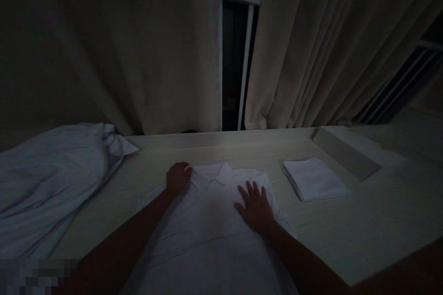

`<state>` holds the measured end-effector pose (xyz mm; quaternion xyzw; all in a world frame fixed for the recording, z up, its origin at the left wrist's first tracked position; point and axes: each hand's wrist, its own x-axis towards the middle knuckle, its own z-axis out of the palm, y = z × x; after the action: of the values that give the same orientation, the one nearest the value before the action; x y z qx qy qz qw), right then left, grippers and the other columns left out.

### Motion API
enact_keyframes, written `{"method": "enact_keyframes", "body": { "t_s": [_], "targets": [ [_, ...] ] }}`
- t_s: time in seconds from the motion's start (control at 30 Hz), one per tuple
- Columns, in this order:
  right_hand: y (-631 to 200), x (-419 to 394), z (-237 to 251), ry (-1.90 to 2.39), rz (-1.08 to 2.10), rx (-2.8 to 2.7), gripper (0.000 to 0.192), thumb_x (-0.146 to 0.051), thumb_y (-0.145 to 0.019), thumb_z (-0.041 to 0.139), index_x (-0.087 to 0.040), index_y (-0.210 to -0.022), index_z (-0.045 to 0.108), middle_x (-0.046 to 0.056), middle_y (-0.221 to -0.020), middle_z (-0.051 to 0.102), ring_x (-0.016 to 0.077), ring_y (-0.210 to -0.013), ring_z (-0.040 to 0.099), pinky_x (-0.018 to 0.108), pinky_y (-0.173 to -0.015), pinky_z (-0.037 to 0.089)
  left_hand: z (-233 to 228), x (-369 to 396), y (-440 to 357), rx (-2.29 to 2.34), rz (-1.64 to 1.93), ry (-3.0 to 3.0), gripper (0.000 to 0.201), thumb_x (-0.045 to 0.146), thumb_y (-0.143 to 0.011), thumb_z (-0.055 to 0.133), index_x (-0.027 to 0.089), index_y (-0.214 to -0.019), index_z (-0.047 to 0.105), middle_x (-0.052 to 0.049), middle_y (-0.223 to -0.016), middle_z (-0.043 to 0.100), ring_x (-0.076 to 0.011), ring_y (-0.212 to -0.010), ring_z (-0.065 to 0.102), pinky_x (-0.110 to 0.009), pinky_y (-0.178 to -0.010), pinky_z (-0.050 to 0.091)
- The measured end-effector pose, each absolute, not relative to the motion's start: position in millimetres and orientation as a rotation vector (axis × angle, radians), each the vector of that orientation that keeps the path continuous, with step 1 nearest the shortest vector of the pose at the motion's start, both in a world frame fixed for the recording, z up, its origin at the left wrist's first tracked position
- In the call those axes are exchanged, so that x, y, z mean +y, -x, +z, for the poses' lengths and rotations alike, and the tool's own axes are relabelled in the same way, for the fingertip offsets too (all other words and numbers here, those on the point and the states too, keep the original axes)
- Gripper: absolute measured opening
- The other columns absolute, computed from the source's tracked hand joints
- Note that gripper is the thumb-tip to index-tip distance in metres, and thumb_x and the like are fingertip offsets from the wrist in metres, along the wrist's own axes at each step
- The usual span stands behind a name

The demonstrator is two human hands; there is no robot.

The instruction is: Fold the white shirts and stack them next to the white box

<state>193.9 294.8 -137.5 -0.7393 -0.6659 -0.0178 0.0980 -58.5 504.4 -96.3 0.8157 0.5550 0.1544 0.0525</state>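
A white collared shirt (211, 221) lies flat on a pale wooden table (363, 221), collar pointing away from me. My left hand (178, 176) is curled on the shirt's left shoulder beside the collar, gripping the cloth there. My right hand (255, 205) rests flat with fingers spread on the shirt's right chest area. The room is dim.
A folded white cloth stack (313, 178) lies to the right of the shirt. A crumpled pale fabric heap (48, 179) fills the table's left side. A raised ledge (346, 150) stands at the back right. Beige curtains (311, 46) hang behind, with a dark window gap (237, 60) between them.
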Motion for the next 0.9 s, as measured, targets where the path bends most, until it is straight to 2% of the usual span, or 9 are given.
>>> {"method": "enact_keyframes", "body": {
  "t_s": [0.1, 0.17, 0.27, 0.37, 0.5, 0.6, 0.7, 0.77, 0.9],
  "targets": [
    [-193.1, 293.7, -136.6, 2.193, -0.036, -1.987, 0.070, -0.069, -0.092, 0.020, -0.031, -0.150, 0.027, 0.006, -0.158, 0.018, 0.0322, -0.145, 0.007, 0.059, -0.112, 0.001, -106.3, 444.2, 72.8, 1.588, 0.444, -2.567, 0.054, 0.052, -0.092, 0.032, 0.020, -0.130, 0.055, -0.010, -0.138, 0.053, -0.0249, -0.129, 0.046, -0.041, -0.109, 0.033],
    [-192.5, 292.5, -136.3, 2.194, -0.035, -1.994, 0.070, -0.069, -0.092, 0.020, -0.030, -0.150, 0.026, 0.007, -0.158, 0.019, 0.0320, -0.145, 0.007, 0.059, -0.112, 0.001, -120.5, 403.2, 94.5, 1.455, 0.340, -2.726, 0.063, 0.064, -0.087, 0.035, 0.030, -0.139, 0.045, -0.006, -0.153, 0.035, -0.0314, -0.143, 0.025, -0.053, -0.114, 0.019],
    [-191.5, 290.7, -137.4, 2.193, -0.051, -1.998, 0.073, -0.070, -0.091, 0.019, -0.029, -0.151, 0.025, 0.008, -0.158, 0.018, 0.0320, -0.145, 0.005, 0.059, -0.111, 0.000, -141.6, 363.3, 136.4, 1.666, 0.193, -2.674, 0.074, 0.073, -0.083, 0.031, 0.033, -0.146, 0.034, -0.008, -0.157, 0.024, -0.0367, -0.144, 0.016, -0.063, -0.111, 0.014],
    [-191.2, 289.4, -139.7, 2.196, -0.065, -1.995, 0.075, -0.071, -0.091, 0.017, -0.028, -0.151, 0.025, 0.009, -0.158, 0.017, 0.0323, -0.145, 0.004, 0.059, -0.111, 0.000, -151.9, 351.7, 168.1, 1.861, 0.208, -2.606, 0.079, 0.072, -0.084, 0.028, 0.026, -0.149, 0.029, -0.013, -0.157, 0.023, -0.0355, -0.144, 0.017, -0.059, -0.111, 0.017],
    [-191.2, 289.9, -137.1, 2.223, -0.018, -2.018, 0.076, -0.072, -0.090, 0.016, -0.026, -0.151, 0.024, 0.010, -0.158, 0.017, 0.0340, -0.145, 0.005, 0.060, -0.110, 0.001, -155.1, 353.1, 178.0, 1.910, 0.309, -2.649, 0.080, 0.072, -0.084, 0.029, 0.023, -0.147, 0.033, -0.017, -0.155, 0.028, -0.0363, -0.143, 0.021, -0.058, -0.111, 0.019],
    [-187.9, 297.1, -127.7, 2.227, -0.004, -2.069, 0.079, -0.072, -0.090, 0.017, -0.022, -0.150, 0.028, 0.013, -0.158, 0.017, 0.0361, -0.144, 0.006, 0.060, -0.110, 0.000, -159.7, 353.8, 175.7, 1.906, 0.377, -2.689, 0.079, 0.070, -0.086, 0.029, 0.021, -0.146, 0.034, -0.018, -0.154, 0.029, -0.0374, -0.142, 0.024, -0.059, -0.111, 0.019],
    [-182.2, 314.9, -118.0, 2.156, -0.049, -2.139, 0.079, -0.069, -0.092, 0.013, -0.018, -0.150, 0.028, 0.013, -0.157, 0.018, 0.0321, -0.145, 0.007, 0.055, -0.113, -0.001, -164.2, 354.1, 175.9, 1.897, 0.433, -2.713, 0.080, 0.071, -0.085, 0.029, 0.018, -0.146, 0.035, -0.019, -0.153, 0.030, -0.0381, -0.142, 0.022, -0.059, -0.111, 0.018],
    [-181.2, 330.9, -115.4, 2.110, -0.020, -2.195, 0.079, -0.067, -0.092, 0.010, -0.017, -0.151, 0.026, 0.012, -0.157, 0.019, 0.0290, -0.145, 0.010, 0.050, -0.114, 0.003, -165.0, 354.2, 177.4, 1.882, 0.442, -2.720, 0.082, 0.072, -0.084, 0.030, 0.018, -0.146, 0.034, -0.019, -0.153, 0.029, -0.0384, -0.142, 0.021, -0.059, -0.111, 0.018],
    [-193.6, 361.1, -121.3, 2.203, 0.078, -2.162, 0.080, -0.067, -0.092, 0.010, -0.016, -0.151, 0.026, 0.014, -0.157, 0.020, 0.0303, -0.144, 0.016, 0.051, -0.113, 0.012, -163.6, 353.6, 179.6, 1.881, 0.431, -2.696, 0.083, 0.073, -0.084, 0.030, 0.019, -0.147, 0.031, -0.018, -0.155, 0.027, -0.0374, -0.143, 0.020, -0.058, -0.111, 0.018]
  ]
}}
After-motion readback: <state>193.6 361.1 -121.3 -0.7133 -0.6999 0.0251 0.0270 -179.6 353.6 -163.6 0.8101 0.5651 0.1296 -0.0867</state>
